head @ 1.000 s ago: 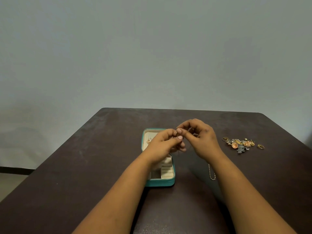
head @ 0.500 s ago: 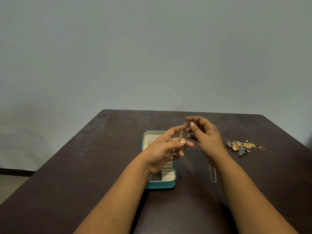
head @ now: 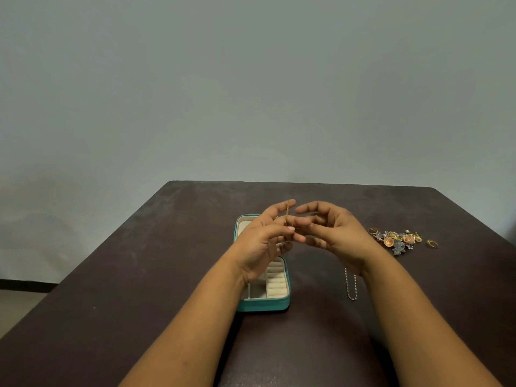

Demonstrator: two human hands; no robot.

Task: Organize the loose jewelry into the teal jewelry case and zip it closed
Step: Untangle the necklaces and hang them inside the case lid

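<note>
Left hand (head: 264,241): you pinch the chain (head: 286,215), upright.
Right hand (head: 332,233): released, beside it.
Case (head: 262,304): at 6 o'clock, under your left.

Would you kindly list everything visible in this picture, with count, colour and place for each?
Table: one, dark brown, fills the lower half of the view.
Jewelry case: one, teal with a cream lining, open, at the table's middle, partly under the left hand.
Gold chain: one, gold, hanging from the left hand above the case.
Silver chain: one, silver, flat on the table right of the case, partly hidden by the right wrist.
Loose jewelry pile: one cluster, gold, orange and grey, far right of the table; the piece count is unclear.
Gold ring: one, gold, just right of the pile.
Wall: one, pale grey, behind the table.
Left hand: one, pinches the gold chain.
Right hand: one, fingers spread, beside the left hand.
</note>
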